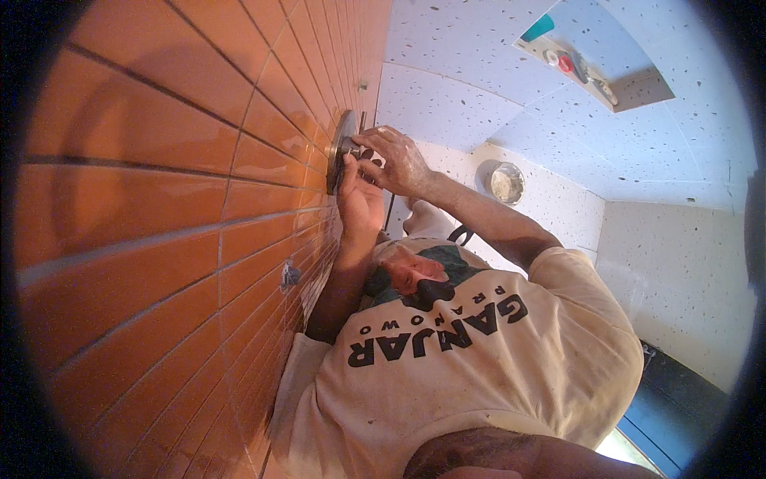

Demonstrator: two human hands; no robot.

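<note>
A round metal disc (338,148) sits against the orange tiled wall (263,168), with a small metal fitting (349,149) standing out from its middle. Both my hands meet at this fitting. My left hand (361,201) comes from below with palm turned up, its fingertips closed on the fitting's near side. From the right, my right hand (397,162), dusted with pale powder, curls its fingers round the fitting's outer end. Dark round knobs or holes show between the fingers; I cannot make out which. My fingers partly hide the fitting.
Another small fitting (290,275) juts from the tiles nearer to me, and a smaller one (363,85) lies farther off. A round tub (506,183) of pale material stands on the floor. A niche (642,89) in the speckled wall holds several bottles. A blue door panel (666,415) is at lower right.
</note>
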